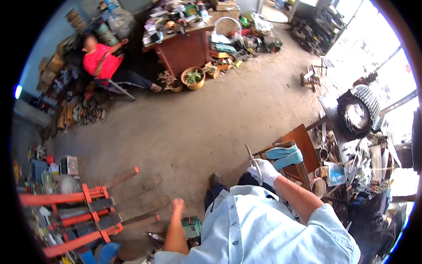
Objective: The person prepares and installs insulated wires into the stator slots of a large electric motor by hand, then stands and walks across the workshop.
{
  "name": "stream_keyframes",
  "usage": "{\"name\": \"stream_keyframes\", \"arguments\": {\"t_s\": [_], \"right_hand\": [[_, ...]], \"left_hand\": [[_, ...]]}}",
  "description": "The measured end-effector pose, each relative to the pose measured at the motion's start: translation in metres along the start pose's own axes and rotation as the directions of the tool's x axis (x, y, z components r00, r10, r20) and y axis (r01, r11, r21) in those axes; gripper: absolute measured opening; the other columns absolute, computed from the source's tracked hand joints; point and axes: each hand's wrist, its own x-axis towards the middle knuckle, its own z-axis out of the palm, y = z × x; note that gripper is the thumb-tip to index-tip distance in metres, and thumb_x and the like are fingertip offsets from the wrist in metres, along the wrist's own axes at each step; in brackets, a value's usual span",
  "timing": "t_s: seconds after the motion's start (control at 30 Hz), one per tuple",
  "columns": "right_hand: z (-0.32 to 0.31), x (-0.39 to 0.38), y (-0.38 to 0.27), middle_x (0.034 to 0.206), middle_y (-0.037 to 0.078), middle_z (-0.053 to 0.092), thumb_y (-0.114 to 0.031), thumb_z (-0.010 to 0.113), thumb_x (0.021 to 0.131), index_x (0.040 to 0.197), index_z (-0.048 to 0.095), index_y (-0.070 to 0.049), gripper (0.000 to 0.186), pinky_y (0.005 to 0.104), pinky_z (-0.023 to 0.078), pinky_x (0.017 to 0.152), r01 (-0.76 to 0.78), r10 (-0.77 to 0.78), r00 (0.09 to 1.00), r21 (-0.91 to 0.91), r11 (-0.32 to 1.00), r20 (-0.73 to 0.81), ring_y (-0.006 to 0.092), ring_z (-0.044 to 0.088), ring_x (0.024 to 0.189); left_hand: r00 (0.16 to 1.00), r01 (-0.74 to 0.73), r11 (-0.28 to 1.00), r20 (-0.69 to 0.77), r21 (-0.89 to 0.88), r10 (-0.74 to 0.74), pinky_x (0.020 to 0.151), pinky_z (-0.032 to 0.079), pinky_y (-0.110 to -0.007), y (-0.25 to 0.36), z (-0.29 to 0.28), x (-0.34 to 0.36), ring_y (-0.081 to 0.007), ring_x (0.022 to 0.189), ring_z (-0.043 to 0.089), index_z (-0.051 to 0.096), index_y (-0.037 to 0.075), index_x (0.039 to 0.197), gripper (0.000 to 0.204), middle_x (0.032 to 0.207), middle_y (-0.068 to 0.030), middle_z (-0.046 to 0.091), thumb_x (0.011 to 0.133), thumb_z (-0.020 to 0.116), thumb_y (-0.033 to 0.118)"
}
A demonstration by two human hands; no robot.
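My right hand (pixel 265 171), in a white glove, is closed around a long, slim grey metal tool (pixel 249 152) with curved handles; its exact kind is hard to tell. Just right of that hand, folded light-blue cloth (pixel 285 156) lies over a small wooden chair (pixel 306 147). My bare left hand (pixel 178 206) is closed, low on the left side of my body. A thin dark line shows beside its fingers, but whatever it may hold is too small to make out. Below this hand stands a green metal box (pixel 191 226).
Orange-red metal frames (pixel 88 207) lie on the left floor. To the right, a cluttered bench (pixel 327 110) carries a ribbed motor housing (pixel 360 112). Far left, a person in a red top (pixel 103 61) sits near a red-brown desk (pixel 184 53) and a potted plant (pixel 193 78).
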Motion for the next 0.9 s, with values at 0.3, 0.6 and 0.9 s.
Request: {"name": "stream_keyframes", "arguments": {"t_s": [0.3,0.6,0.9], "right_hand": [[-0.060,0.139,-0.022,0.080,0.012,0.069,-0.029,0.067,0.084,0.102,0.066,0.002,0.036,0.0345,0.053,0.065,-0.113,0.114,0.986,0.017,0.993,-0.123,0.0201,0.067,0.071],[-0.219,0.275,-0.113,0.071,0.009,0.064,-0.024,0.067,0.085,0.101,0.065,0.002,0.031,0.0312,0.050,0.058,-0.100,0.148,0.955,0.190,0.977,-0.257,0.0167,0.063,0.064],[-0.362,0.390,-0.083,0.071,0.010,0.065,-0.026,0.066,0.084,0.108,0.064,0.002,0.037,0.0341,0.052,0.058,-0.246,0.345,0.874,0.302,0.921,-0.342,0.0183,0.065,0.064]], "left_hand": [[0.985,-0.092,0.794,-0.172,-0.601,-0.016,0.060,0.049,-0.026,0.317,-0.206,0.202,-0.0104,0.069,0.059,0.064,0.009,0.094,0.018,0.082,-0.0004,0.065,0.098,0.047,0.010],[0.920,0.301,0.954,0.262,0.002,-0.291,0.057,0.050,-0.035,0.395,-0.126,0.230,-0.0165,0.067,0.063,0.070,0.006,0.080,0.016,0.073,-0.0051,0.068,0.086,0.055,0.002],[0.904,0.338,0.932,0.319,-0.130,-0.284,0.061,0.056,-0.033,0.562,-0.108,0.446,-0.0213,0.071,0.068,0.071,0.001,0.087,0.020,0.082,-0.0102,0.070,0.088,0.050,0.000]]}}
